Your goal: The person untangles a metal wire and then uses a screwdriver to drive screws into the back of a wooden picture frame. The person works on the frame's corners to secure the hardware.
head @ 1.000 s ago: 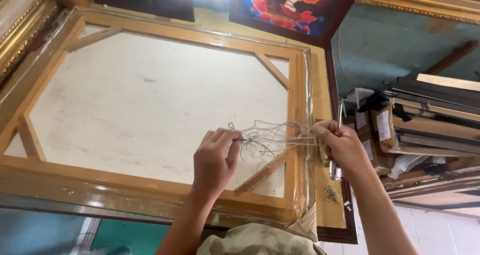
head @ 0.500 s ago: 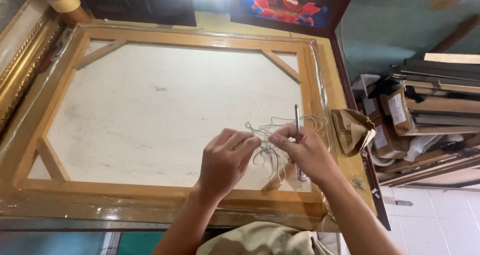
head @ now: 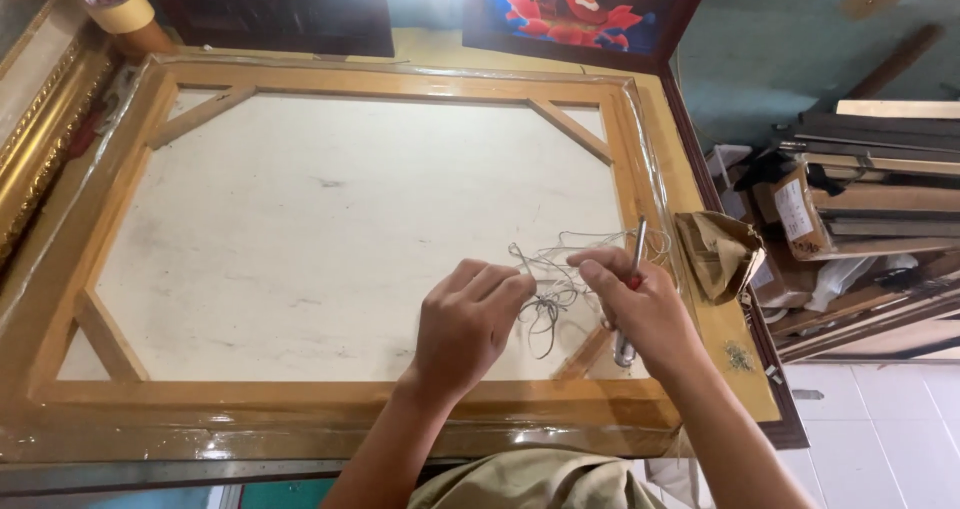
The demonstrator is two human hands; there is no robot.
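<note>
Head view: left hand (head: 468, 324) pinching tangled wire (head: 560, 279), right hand (head: 640, 304) clenched around metal tool (head: 630, 289) and wire

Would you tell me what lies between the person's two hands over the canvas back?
In the head view, a tangle of thin grey wire spans from left hand to right hand.

Both hands worked a tangle of thin wire (head: 560, 279) over the back of a wooden frame (head: 330, 399) on the worktop. The left hand (head: 468, 324) pinched a strand at its fingers (head: 505, 287). The right hand (head: 640, 304) gripped a metal tool (head: 632, 269), a crumpled brown paper bag (head: 718, 254) lying just beyond its fingers.
</note>
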